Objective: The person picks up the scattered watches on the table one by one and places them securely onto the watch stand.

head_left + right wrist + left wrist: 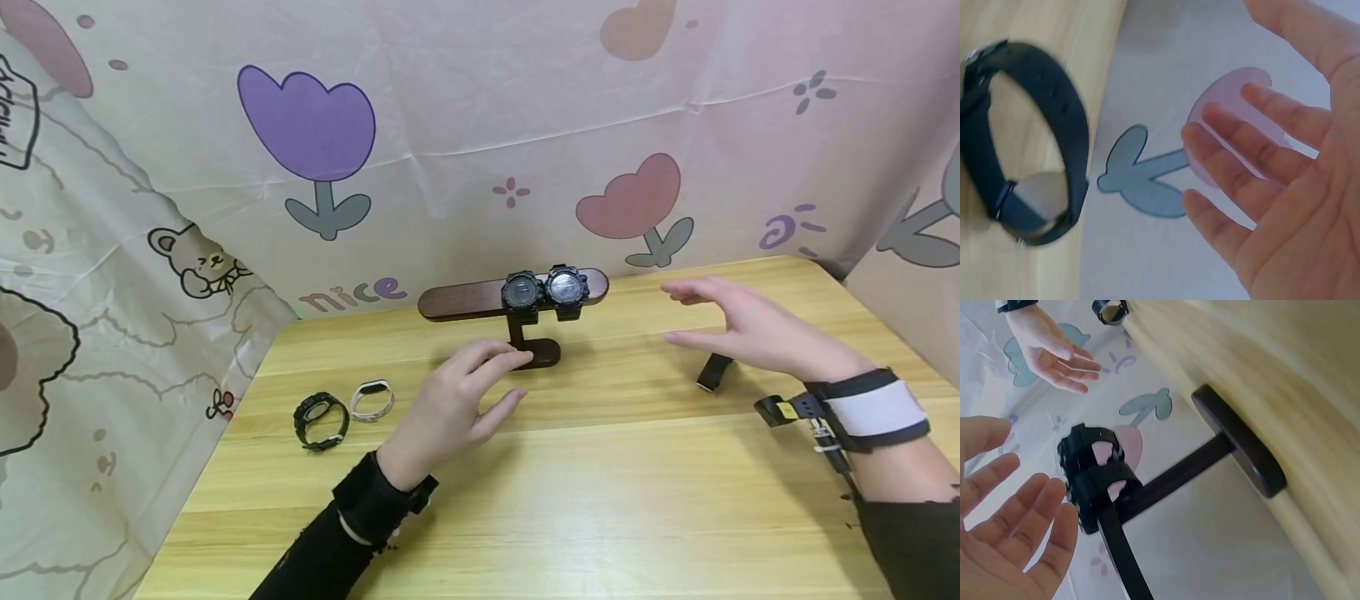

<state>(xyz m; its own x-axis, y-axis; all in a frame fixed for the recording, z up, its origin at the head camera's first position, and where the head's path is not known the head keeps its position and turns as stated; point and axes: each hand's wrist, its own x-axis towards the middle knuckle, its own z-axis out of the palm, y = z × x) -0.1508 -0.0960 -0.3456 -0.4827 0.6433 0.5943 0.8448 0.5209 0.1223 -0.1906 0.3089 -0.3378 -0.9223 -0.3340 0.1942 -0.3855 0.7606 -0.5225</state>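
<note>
A dark wooden T-shaped watch stand point(465, 300) stands at the back of the table, with two black watches point(545, 290) side by side on the right part of its bar. My left hand point(512, 377) hovers open just in front of the stand's base point(1241, 440), holding nothing. In the left wrist view the left hand point(1016, 512) has its fingers spread beside the hung watches point(1094, 469). My right hand point(675, 315) floats open to the right of the stand, above a black wristband point(714, 372) lying on the table. The right wrist view shows the right hand point(1229, 162) empty, with the black wristband point(1022, 144) below it.
A black watch point(321, 419) and a pale wristband point(372, 400) lie on the wooden table point(600, 500) at the left. A patterned cloth backdrop point(450, 125) closes off the back and both sides.
</note>
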